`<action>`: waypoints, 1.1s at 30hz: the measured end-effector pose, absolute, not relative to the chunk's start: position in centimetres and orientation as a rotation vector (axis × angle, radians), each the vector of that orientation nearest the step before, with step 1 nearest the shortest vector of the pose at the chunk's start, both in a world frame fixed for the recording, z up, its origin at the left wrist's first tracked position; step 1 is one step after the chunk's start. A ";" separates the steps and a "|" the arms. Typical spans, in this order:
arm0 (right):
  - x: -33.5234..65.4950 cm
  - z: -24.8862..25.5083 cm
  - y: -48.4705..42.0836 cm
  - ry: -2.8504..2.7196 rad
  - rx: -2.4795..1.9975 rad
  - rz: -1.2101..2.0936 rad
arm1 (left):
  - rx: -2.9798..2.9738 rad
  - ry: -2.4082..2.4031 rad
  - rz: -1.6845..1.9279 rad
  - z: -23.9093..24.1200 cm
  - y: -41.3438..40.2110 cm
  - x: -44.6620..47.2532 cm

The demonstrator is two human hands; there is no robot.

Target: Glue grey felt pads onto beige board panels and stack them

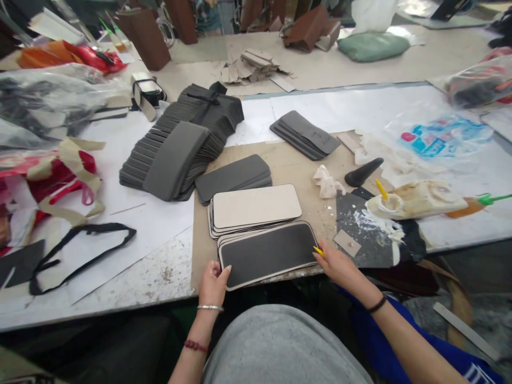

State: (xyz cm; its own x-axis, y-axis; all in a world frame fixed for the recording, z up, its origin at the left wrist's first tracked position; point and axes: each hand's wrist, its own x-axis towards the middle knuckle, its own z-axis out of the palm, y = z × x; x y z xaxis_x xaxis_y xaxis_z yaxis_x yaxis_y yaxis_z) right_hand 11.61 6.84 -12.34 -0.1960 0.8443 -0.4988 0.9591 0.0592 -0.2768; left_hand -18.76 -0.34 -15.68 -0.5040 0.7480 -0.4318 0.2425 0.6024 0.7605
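Note:
A dark rectangular panel (268,253) with rounded corners and a pale border lies on a stack at the table's front edge. My left hand (214,282) is closed on its lower left corner, thumb on top. At its right end, my right hand (336,262) is closed around a small yellow pointed piece (318,250), most of it hidden by the fingers. Just behind lies a stack of cream panels (256,205) with dark edges. Farther back is a small stack of dark grey panels (236,176).
Large bundled dark panels (176,144) stand at back left, with another dark stack (306,133) at back right. On the right are a glue-smeared bottle (428,198), a black cone-shaped piece (364,172) and a glue-spotted dark sheet (360,234). A black strap loop (84,229) lies left.

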 end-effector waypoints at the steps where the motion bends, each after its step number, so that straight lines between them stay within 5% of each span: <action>1: 11.7 -12.3 6.8 2.150 1.818 -0.836 | 0.792 2.072 0.810 -15.9 -0.3 -18.7; 11: 13.4 -13.8 8.4 1.995 1.950 -1.343 | 1.447 2.428 0.752 -15.1 -1.1 -17.1; 17: 13.1 -12.6 8.9 1.662 1.964 -1.855 | 2.252 1.001 0.625 -14.5 -1.4 -9.1; 21: 13.2 -12.3 9.3 1.569 1.908 -2.051 | 2.360 0.805 0.388 -16.5 -0.5 -3.9; 33: 12.7 -11.6 10.6 1.557 1.929 -1.850 | 2.575 0.744 0.729 -19.3 -0.3 -1.6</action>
